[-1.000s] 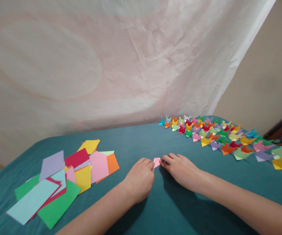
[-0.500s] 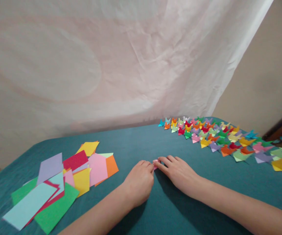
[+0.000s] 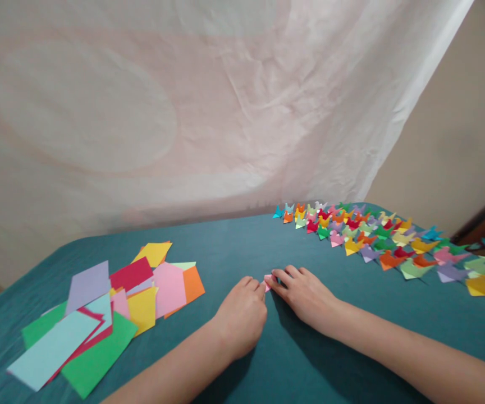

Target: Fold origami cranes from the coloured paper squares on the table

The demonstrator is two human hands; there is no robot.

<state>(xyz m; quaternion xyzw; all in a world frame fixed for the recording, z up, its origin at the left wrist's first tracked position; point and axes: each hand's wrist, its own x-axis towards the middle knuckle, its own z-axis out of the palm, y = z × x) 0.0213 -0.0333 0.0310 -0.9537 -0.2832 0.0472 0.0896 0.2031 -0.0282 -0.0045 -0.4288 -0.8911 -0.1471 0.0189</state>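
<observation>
My left hand (image 3: 241, 313) and my right hand (image 3: 305, 293) rest together on the teal tablecloth (image 3: 234, 241) near its middle. Between their fingertips lies a small folded pink paper (image 3: 268, 281), mostly covered by the fingers. The left hand's fingers are curled and pinch the paper's left side. The right hand lies flatter, its fingertips pressing the paper's right side against the cloth.
A loose pile of coloured paper sheets (image 3: 99, 311) lies at the left of the table. Several rows of small folded paper birds (image 3: 377, 238) run along the back right. A wrinkled white sheet (image 3: 183, 112) hangs behind the table.
The pink paper shows less than a second ago; both hands have closed in over it. The hands stay in about the same place on the cloth.
</observation>
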